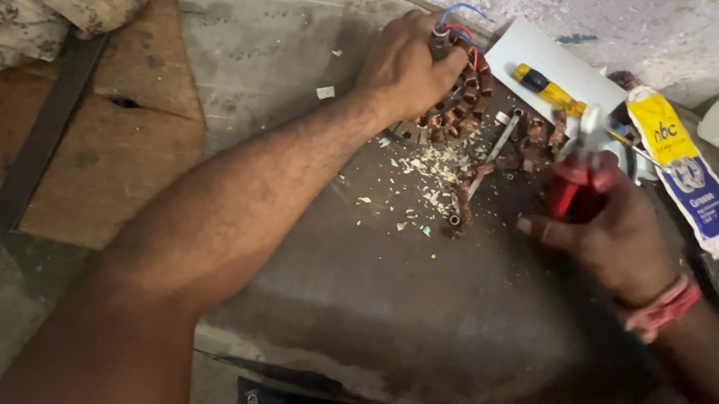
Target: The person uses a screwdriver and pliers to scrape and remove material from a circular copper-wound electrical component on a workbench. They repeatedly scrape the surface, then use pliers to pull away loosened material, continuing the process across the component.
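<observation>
The person's left hand (410, 67) is clamped down over a copper-wound stator coil (462, 99) at the far middle of the grey work slab (418, 315), fingers curled round its top edge, w/ red and blue lead wires (459, 16) sticking out just beyond the knuckles. The right hand (612, 238) sits to the right and nearer, closed round the red handles of a pair of pliers (580, 173); the tool's tip points away toward the far right, and how wide it stands can't be made out. Between the hands lie pale chips and scraps (425, 179), loose bits of copper winding (466, 199) and a slim metal wrench (492, 151). Further right: a yellow-handled screwdriver (543, 85) on a white sheet, and a yellow-and-blue grease tube (689, 171) just beside the pliers. Risks, as a judgement: the left hand covers only part of the coil, so a hard tug could likely make it skid on the loose chips; pliers slipping off thin wire might nick the holding fingers, which are close by; the leads near the knuckles could get snagged or kinked; and an elbow swing could knock the tube or the screwdriver off the slab's right side.
</observation>
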